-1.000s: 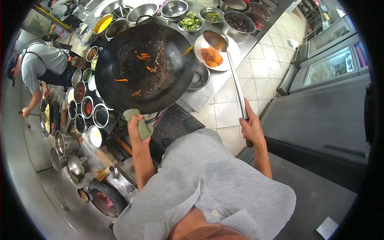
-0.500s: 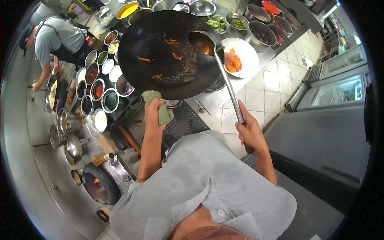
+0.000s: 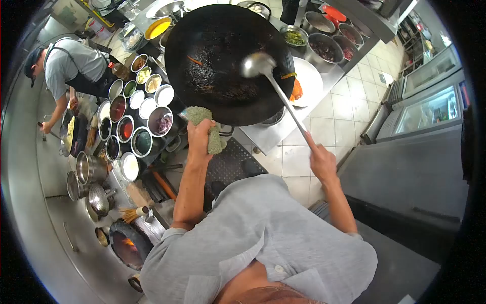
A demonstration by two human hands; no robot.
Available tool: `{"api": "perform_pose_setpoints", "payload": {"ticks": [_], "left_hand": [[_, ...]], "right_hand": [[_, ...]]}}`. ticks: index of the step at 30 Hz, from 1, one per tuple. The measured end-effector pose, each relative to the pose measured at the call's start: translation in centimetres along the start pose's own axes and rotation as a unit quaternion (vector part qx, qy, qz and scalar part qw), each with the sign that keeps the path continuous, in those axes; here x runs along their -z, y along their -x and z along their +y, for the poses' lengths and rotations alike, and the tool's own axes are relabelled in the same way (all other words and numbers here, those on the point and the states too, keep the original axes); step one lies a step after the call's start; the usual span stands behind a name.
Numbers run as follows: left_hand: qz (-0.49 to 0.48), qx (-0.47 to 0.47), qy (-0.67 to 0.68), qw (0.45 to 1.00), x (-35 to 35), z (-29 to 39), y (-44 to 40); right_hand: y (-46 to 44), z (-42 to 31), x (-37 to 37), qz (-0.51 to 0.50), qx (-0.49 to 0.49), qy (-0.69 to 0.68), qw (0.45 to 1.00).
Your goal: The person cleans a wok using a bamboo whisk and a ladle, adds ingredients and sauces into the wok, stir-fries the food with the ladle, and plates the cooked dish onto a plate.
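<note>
My left hand (image 3: 199, 139) is closed around a folded green cloth (image 3: 216, 143) at the near edge of a big black wok (image 3: 230, 109), beside its loop handle. The wok is tilted, its dark inside facing me, with an orange strip (image 3: 194, 61) and oily residue in it. My right hand (image 3: 323, 163) grips the handle of a long metal ladle (image 3: 258, 66). The ladle's bowl is over the wok's inside, rounded back showing, slightly blurred. Partly hidden behind the wok's right rim, a white plate (image 3: 313, 83) bears glossy orange food (image 3: 296, 91).
Several seasoning containers (image 3: 142, 142) stand left of the wok. Flame shows in a burner (image 3: 129, 245) at lower left. A co-worker (image 3: 76, 63) bends over another pan (image 3: 76, 134). Metal bowls of ingredients (image 3: 324, 53) stand behind the plate. A fridge (image 3: 428, 121) is at right.
The wok has shifted right, partly covering the plate. The ladle's bowl has moved inward and turned over, its liquid no longer showing. Fewer orange strips are visible in the wok.
</note>
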State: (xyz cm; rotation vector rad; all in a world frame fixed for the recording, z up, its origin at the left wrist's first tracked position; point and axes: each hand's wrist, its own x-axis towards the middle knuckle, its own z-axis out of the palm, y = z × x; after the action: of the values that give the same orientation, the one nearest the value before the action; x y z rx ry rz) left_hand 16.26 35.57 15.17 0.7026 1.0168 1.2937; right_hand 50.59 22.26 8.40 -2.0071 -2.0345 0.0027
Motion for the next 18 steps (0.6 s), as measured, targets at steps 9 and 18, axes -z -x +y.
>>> {"api": "perform_pose_setpoints", "payload": {"ticks": [9,18], "left_hand": [[-0.004,-0.005,-0.004,1.000,-1.0,-0.7,-0.4],[-0.020,-0.050,-0.033,0.998,1.2,-0.1,-1.3]], "right_hand": [[-5.2,-4.7,-2.0,0.067,0.063,-0.220,0.971],[0.7,6.8,-0.7,0.018,0.085,0.046,0.995]]}}
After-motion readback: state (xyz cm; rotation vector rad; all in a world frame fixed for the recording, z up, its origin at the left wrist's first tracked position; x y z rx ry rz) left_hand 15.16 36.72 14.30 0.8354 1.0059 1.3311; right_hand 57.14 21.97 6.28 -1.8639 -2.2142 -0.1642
